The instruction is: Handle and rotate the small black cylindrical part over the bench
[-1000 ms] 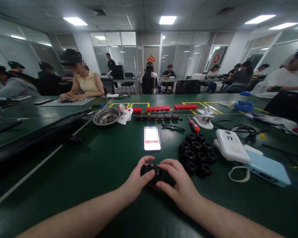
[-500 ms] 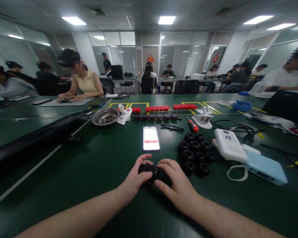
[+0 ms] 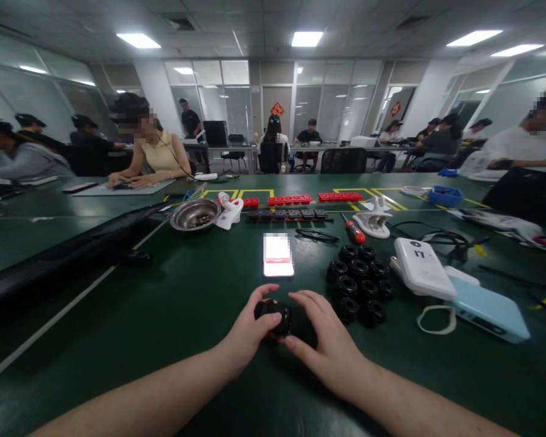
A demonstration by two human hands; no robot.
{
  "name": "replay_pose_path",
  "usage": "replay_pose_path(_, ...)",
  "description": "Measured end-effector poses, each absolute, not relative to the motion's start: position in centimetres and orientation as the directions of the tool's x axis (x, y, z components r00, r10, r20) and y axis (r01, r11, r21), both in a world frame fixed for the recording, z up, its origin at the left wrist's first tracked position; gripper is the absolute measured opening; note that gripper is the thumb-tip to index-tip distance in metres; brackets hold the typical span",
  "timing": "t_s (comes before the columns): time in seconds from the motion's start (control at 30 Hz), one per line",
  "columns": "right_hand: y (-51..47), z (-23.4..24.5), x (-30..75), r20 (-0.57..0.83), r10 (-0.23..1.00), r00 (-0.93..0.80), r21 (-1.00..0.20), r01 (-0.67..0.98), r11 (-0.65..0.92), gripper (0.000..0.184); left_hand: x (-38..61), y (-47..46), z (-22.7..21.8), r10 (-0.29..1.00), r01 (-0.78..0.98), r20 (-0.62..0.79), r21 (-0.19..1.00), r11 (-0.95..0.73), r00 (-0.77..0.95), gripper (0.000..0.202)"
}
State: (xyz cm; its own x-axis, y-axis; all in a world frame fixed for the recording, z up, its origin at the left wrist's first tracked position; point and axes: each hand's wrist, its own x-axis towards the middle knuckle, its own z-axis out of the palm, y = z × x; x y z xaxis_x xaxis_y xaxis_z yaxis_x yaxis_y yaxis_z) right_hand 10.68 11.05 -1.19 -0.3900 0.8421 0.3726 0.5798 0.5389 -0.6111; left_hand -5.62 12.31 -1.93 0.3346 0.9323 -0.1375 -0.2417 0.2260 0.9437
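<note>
My left hand (image 3: 253, 321) is closed round a black cylindrical part (image 3: 282, 317), thumb on the near side and fingers behind it. What kind of part it is I cannot make out. To its right my right hand (image 3: 324, 328) is open, with curved fingers and the thumb spread. A small gap separates its upper fingers from the part; the thumb tip lies close to the part's lower edge. Beyond the hands lies a lit phone (image 3: 278, 255). Several black round ring-shaped parts (image 3: 358, 267) are clustered right of the phone.
At the right are a white device marked 17 (image 3: 421, 264) and a light blue box (image 3: 489, 308). Farther back are a red screwdriver (image 3: 355, 232), glasses (image 3: 317, 235), a metal bowl (image 3: 175, 221) and red trays (image 3: 289, 199). A long black object (image 3: 73, 243) lies left. A person (image 3: 161, 152) sits across.
My right hand's fingers have drawn slightly away from the black part. My left hand keeps holding it. A standing person in the background has shifted.
</note>
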Motion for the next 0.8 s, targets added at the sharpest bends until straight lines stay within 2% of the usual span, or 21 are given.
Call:
replay_pose_path(0.07,11.2,-1.1,10.7,0.358,0.845,-0.397,-0.621,0.575,0.533,0.032,-5.6,12.2,-1.9,0.936,-0.226,-0.111,0.955,0.193,0.333,0.053)
replay_pose_path(0.13,11.3,-1.0,10.7,0.377,0.83,-0.411,-0.621,0.552,0.556,0.026,-5.7,12.2,-1.9,0.929,-0.204,-0.092,0.963,0.174,0.358,0.059)
replay_pose_path(0.27,11.0,-0.9,10.7,0.457,0.768,-0.449,-0.577,0.507,0.64,0.037,-5.8,12.5,-2.0,0.911,-0.198,-0.112,0.958,0.205,0.398,0.056)
replay_pose_path(0.37,10.7,-1.0,10.7,0.467,0.744,-0.478,-0.544,0.508,0.668,0.04,-5.8,12.5,-1.9,0.909,-0.148,-0.159,0.962,0.231,0.386,0.052)
replay_pose_path(0.53,11.1,-1.4,10.7,0.414,0.815,-0.406,-0.599,0.552,0.58,0.05,-5.8,12.4,-1.9,0.915,-0.225,-0.168,0.938,0.262,0.366,0.057)
replay_pose_path(0.7,11.7,-1.5,10.7,0.385,0.839,-0.384,-0.636,0.548,0.543,0.032,-6.0,12.4,-2.4,0.924,-0.264,-0.087,0.945,0.195,0.373,0.057)
replay_pose_path(0.8,11.5,-1.3,10.7,0.433,0.812,-0.391,-0.625,0.519,0.583,0.035,-6.0,12.5,-2.4,0.907,-0.262,-0.074,0.945,0.197,0.414,0.056)
